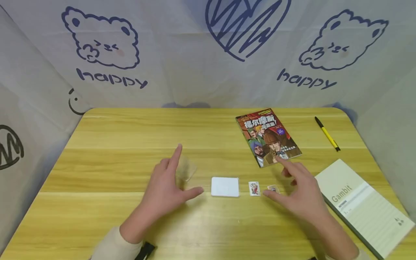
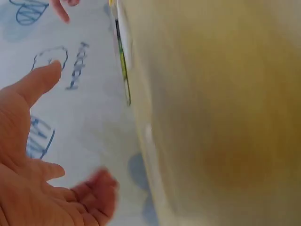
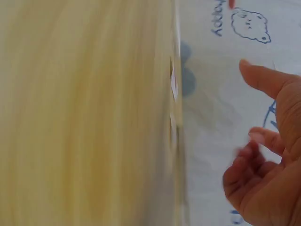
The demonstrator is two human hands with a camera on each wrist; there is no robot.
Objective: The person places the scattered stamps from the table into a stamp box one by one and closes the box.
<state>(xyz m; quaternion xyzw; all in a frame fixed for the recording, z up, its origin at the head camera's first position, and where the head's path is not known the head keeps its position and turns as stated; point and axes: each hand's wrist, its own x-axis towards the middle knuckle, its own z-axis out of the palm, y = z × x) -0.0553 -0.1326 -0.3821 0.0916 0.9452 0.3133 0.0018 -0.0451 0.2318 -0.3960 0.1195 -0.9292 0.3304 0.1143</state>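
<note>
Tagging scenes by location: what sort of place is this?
Probably an indoor tabletop workspace, perhaps staged for recording: a wood-grain table, doodled cloth hung behind it, and a notebook on top.

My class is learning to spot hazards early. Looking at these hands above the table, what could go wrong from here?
1. The right hand partly covers one small card in the head view; its thumb might brush that card or the joker-like picture card beside it.
2. The left hand has its thumb pointing towards the white block, so a quick move could knock it askew.
3. The right forearm appears near the notebook and might nudge it.
</note>
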